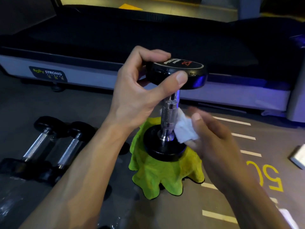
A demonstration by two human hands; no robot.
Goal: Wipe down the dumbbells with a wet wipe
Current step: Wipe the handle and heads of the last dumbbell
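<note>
A black dumbbell [170, 113] with a chrome knurled handle stands upright on a yellow-green cloth [158, 176] on the floor. My left hand [140, 90] grips its upper black head, thumb across the rim and fingers curled over the far side. My right hand [212, 138] holds a crumpled white wet wipe [184, 129] and presses it against the lower right side of the handle, just above the bottom head. The right hand is blurred.
Two more black dumbbells [42, 146] lie side by side on the floor at the left. A treadmill [115, 47] with a grey side rail spans the back. White floor stripes and a yellow number [265, 176] lie at the right, and a white flat object [298, 156] sits at the right edge.
</note>
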